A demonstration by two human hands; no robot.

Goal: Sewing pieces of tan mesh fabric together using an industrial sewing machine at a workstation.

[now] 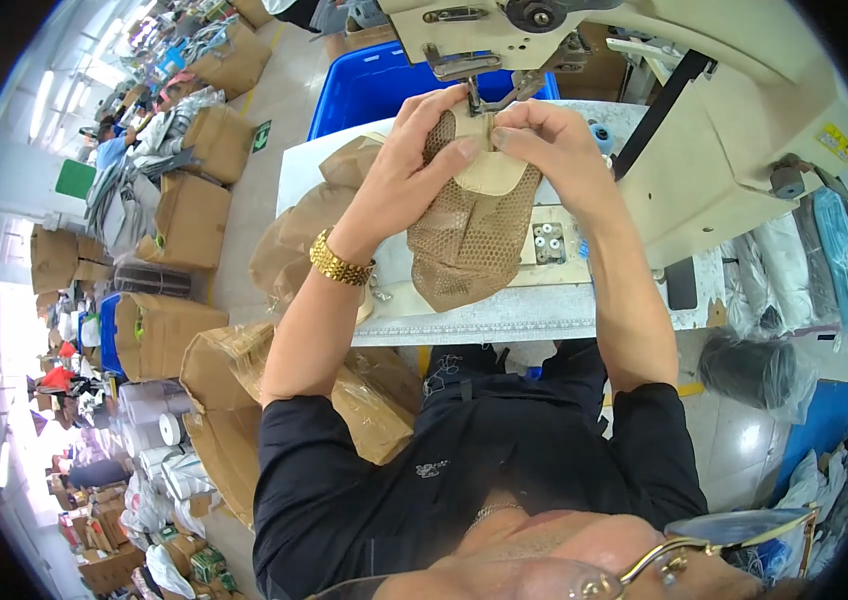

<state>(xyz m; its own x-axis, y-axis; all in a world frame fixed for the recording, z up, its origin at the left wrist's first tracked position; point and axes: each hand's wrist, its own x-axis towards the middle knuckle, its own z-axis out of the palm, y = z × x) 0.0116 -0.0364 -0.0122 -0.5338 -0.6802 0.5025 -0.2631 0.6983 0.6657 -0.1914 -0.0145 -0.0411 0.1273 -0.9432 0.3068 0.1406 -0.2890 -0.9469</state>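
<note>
A tan honeycomb-mesh piece (466, 245), which looks like a shoe upper, hangs over the front of the sewing table. A cream rounded patch (494, 178) lies on it. Its far end is under the presser foot (474, 98) of a cream sewing machine (744, 130). My left hand (414, 155) grips the mesh along its left side, thumb on top by the patch. At the right edge, my right hand (552, 145) pinches the patch and mesh close to the needle. The fingertips underneath are hidden.
More tan pieces (289, 240) drape over the table's left side. A blue bin (354, 90) stands behind the table (504, 325). Several bobbins (548, 243) sit in a tray at the right. An open cardboard box (219, 400) is by my left elbow; plastic-wrapped rolls (749, 370) stand at the right.
</note>
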